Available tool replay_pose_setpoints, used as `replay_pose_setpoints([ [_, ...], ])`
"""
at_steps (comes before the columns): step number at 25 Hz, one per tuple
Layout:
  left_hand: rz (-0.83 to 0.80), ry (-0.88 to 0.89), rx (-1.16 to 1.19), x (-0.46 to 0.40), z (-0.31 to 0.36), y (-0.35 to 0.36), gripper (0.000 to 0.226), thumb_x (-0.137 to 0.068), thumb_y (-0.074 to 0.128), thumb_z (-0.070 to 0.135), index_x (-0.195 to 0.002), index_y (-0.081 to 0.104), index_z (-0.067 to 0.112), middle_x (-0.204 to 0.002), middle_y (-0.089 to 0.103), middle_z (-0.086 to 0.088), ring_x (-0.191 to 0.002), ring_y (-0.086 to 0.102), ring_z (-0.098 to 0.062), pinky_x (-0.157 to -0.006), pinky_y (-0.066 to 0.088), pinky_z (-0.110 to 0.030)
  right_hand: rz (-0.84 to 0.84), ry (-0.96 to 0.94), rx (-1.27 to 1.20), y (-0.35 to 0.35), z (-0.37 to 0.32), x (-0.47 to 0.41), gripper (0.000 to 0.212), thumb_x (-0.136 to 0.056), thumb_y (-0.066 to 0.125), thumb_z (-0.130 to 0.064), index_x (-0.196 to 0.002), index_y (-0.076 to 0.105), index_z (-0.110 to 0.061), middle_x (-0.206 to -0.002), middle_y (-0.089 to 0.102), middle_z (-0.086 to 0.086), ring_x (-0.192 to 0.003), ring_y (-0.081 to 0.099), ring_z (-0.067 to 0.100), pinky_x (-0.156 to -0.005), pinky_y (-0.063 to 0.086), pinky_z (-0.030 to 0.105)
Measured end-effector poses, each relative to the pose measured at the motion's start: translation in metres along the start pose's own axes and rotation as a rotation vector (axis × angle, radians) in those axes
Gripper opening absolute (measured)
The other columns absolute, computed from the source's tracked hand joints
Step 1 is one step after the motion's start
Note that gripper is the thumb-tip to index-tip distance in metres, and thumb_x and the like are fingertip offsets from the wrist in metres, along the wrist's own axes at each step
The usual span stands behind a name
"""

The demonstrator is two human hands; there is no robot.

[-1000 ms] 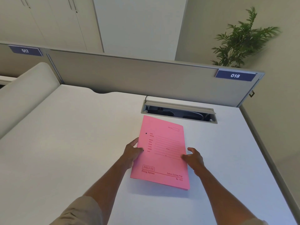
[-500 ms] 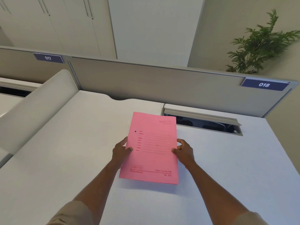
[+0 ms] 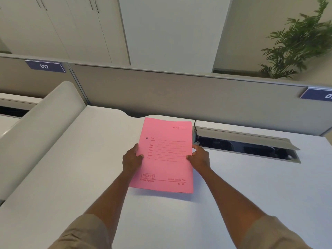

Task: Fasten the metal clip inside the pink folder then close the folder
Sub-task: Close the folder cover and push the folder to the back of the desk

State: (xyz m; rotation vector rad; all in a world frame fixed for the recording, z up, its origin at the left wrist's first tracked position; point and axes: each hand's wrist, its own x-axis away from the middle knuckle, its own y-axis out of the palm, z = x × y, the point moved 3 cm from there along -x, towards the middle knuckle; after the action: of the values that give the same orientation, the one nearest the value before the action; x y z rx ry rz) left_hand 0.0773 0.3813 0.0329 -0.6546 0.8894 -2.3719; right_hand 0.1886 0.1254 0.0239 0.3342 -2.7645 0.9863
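The closed pink folder (image 3: 164, 155) runs lengthwise away from the person, pinched at its long edges by the left hand (image 3: 132, 159) and right hand (image 3: 199, 157), each grip closed on it, spine side uncertain.

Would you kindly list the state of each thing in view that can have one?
pink folder: closed, front cover up, held at both side edges.
left hand: gripping the folder's left edge.
right hand: gripping the folder's right edge.
cable hatch: lid open.
cupboard doors: shut.
metal clip: hidden inside, cannot tell.
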Motion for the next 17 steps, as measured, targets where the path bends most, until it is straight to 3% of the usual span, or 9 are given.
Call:
replay_pose_setpoints([
  [6,-0.019,0.005,-0.033,-0.055,0.006,0.023,0.058,-0.097,0.053,0.018,-0.152,0.034,0.019,-0.142,0.056,-0.010,-0.128,0.053,-0.033,-0.106,0.043,-0.045,0.064,0.020,0.083,0.017,0.002,-0.044,0.029,-0.085,0.069,-0.012,-0.111,0.058,-0.016,-0.113,0.070,0.005,-0.085,0.062,0.019,-0.069,0.049,0.029],
  [11,0.019,0.002,-0.036,-0.075,0.007,0.042,0.057,-0.098,0.053,0.014,-0.152,0.035,0.014,-0.131,0.055,-0.017,-0.124,0.054,-0.036,-0.101,0.045,-0.043,0.137,0.030,0.145,0.029,0.008,-0.056,0.019,-0.088,0.066,-0.013,-0.096,0.051,-0.022,-0.104,0.067,0.003,-0.086,0.066,0.024,-0.070,0.057,0.039],
  [17,0.052,-0.028,-0.029,-0.083,0.007,0.055,0.052,-0.098,0.052,0.014,-0.148,0.038,0.014,-0.125,0.046,-0.014,-0.120,0.052,-0.034,-0.092,0.046,-0.039,0.212,0.001,0.224,0.034,0.010,-0.056,0.019,-0.091,0.064,-0.019,-0.107,0.056,-0.016,-0.109,0.062,0.004,-0.094,0.066,0.024,-0.077,0.058,0.041],
])
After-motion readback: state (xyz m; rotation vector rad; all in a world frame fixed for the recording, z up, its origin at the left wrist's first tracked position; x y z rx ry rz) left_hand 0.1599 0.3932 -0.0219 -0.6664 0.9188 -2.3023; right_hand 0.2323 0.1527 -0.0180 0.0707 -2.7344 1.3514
